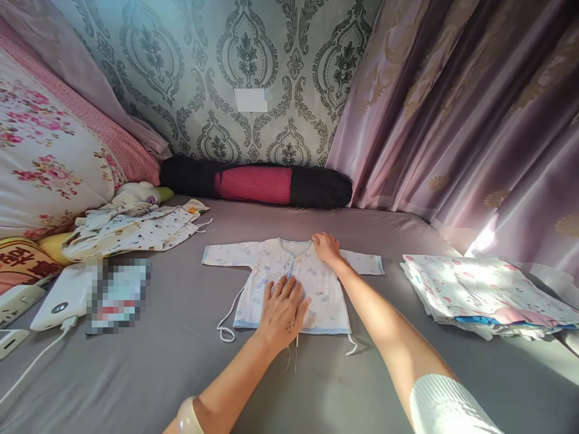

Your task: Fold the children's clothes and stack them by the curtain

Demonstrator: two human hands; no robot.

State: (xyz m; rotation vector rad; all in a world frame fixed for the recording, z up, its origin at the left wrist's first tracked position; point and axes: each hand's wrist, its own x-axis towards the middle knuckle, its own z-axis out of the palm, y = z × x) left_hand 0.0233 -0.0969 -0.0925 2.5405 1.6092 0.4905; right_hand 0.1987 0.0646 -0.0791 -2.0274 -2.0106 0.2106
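**A:** The baby shirt (296,280) lies spread flat on the grey bed sheet (181,361), front up, both sleeves stretched out sideways. Where are the hands?

**B:** The left hand (283,310) presses flat on the lower front of the shirt, fingers spread, grasping nothing. The right hand (325,247) sits at the collar, by the shoulder; fingers curl onto the cloth, but whether they pinch it cannot be told.

**A:** And around it?

**B:** A stack of folded cloths (484,292) lies well apart to the right, in sunlight. To the left, a heap of printed baby clothes (136,229) and a white power bank (61,298). A black and red roll (256,184) lies against the wall.
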